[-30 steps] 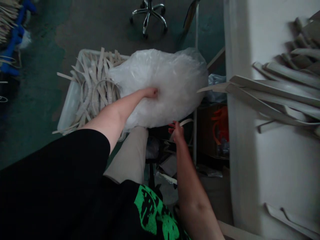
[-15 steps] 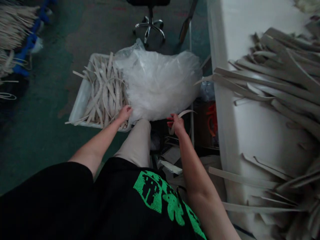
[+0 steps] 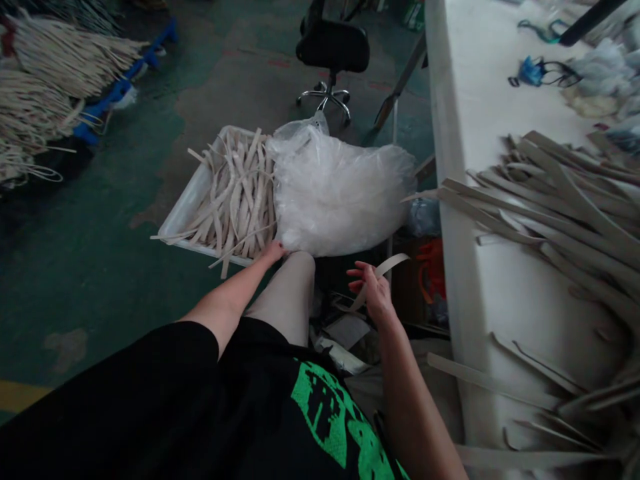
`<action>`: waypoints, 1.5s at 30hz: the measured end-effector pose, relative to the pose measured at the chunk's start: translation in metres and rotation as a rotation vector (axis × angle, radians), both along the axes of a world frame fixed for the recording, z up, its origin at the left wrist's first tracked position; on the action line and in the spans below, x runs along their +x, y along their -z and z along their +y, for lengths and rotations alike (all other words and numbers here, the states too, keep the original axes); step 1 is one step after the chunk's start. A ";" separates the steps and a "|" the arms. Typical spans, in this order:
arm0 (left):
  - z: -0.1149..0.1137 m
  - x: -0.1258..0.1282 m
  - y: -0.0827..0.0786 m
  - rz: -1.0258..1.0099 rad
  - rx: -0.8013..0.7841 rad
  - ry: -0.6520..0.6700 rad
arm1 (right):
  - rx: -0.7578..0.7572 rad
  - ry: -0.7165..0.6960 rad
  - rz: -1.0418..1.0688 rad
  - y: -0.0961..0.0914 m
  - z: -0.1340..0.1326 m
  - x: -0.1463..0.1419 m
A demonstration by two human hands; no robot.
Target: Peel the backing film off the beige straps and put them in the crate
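1. Between the fingers of the right hand [image 3: 377, 290] ran a pale strip [image 3: 393, 265]; they were gripping it loosely, the tips spread apart, with one end curving out toward the right and the other pointing down below the palm.
2. Ahead and to the left of those fingers, and apart from them, lay a plastic bag [image 3: 345, 193], whitish, crinkled and puffed out.
3. Near the bag's lower left corner was the left hand [image 3: 274, 251], just beside a trouser leg [image 3: 283, 293]; its fingers looked bent, but whether they pinched the plastic could not be told.
4. Beyond the left fingers, on their left, a white tub [image 3: 186, 215] held a heap of strips [image 3: 240, 193], a few poking over the rim.
5. Right of the right fingers, a table [image 3: 480, 287] bore a pile of strips [image 3: 560, 200], some jutting past its edge.
6. Well ahead of both hands stood a black chair [image 3: 333, 47].
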State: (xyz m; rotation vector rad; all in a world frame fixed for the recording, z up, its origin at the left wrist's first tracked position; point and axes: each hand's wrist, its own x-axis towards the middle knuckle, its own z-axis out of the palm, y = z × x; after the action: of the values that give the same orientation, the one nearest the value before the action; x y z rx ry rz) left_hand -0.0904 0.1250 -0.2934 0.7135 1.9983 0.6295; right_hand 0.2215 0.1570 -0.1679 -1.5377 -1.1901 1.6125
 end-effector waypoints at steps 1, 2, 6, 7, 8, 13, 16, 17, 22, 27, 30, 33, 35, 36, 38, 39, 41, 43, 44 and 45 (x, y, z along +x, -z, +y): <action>0.009 0.002 0.001 -0.009 -0.001 -0.015 | -0.011 0.007 -0.001 0.000 -0.003 0.001; 0.018 0.004 0.002 -0.015 0.000 -0.032 | -0.024 0.017 0.001 -0.001 -0.005 0.003; 0.055 0.013 -0.004 -0.090 0.036 -0.078 | -0.042 0.050 0.045 -0.006 -0.004 0.005; 0.064 0.016 -0.008 -0.115 0.048 -0.082 | -0.036 0.058 0.060 -0.008 -0.002 0.005; 0.072 0.018 -0.012 -0.138 0.058 -0.082 | -0.027 0.064 0.074 -0.010 -0.001 0.006; 0.095 0.026 -0.032 -0.158 0.063 -0.041 | 0.022 0.080 0.140 -0.021 0.007 0.010; 0.088 0.023 -0.039 -0.104 0.030 0.020 | 0.035 0.100 0.156 -0.025 0.009 0.012; 0.083 0.020 -0.041 -0.076 0.014 0.045 | 0.038 0.099 0.158 -0.026 0.009 0.012; 0.045 -0.004 -0.048 0.109 -0.083 0.169 | 0.033 0.026 0.154 -0.026 0.009 0.012; 0.005 -0.028 -0.055 0.249 -0.097 0.213 | 0.040 0.009 0.146 -0.024 0.008 0.004; -0.019 -0.036 -0.066 0.281 -0.039 0.175 | 0.032 -0.028 0.159 -0.024 0.003 -0.002; -0.044 -0.036 -0.083 0.250 0.047 0.104 | 0.006 -0.055 0.154 -0.025 -0.004 -0.007; -0.059 -0.032 -0.093 0.174 0.106 0.050 | -0.022 -0.069 0.150 -0.026 -0.010 -0.010; -0.066 -0.029 -0.098 0.119 0.132 0.024 | -0.044 -0.084 0.154 -0.026 -0.013 -0.012; -0.077 -0.021 -0.106 -0.010 0.178 -0.021 | -0.095 -0.128 0.167 -0.026 -0.019 -0.018; -0.081 -0.016 -0.110 -0.075 0.198 -0.039 | -0.121 -0.156 0.172 -0.026 -0.023 -0.021; -0.087 -0.009 -0.117 -0.194 0.235 -0.069 | -0.167 -0.213 0.174 -0.026 -0.031 -0.030; -0.090 -0.002 -0.124 -0.305 0.264 -0.082 | -0.209 -0.265 0.173 -0.025 -0.039 -0.040; -0.091 0.001 -0.129 -0.359 0.276 -0.084 | -0.234 -0.290 0.174 -0.025 -0.044 -0.045; -0.091 0.005 -0.133 -0.412 0.284 -0.084 | -0.258 -0.312 0.176 -0.025 -0.049 -0.051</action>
State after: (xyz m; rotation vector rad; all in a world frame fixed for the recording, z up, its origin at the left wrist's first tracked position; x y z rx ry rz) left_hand -0.0858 0.0338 -0.1606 0.6085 1.5802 1.0352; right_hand 0.1709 0.1084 -0.1433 -1.3729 -1.2063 2.1314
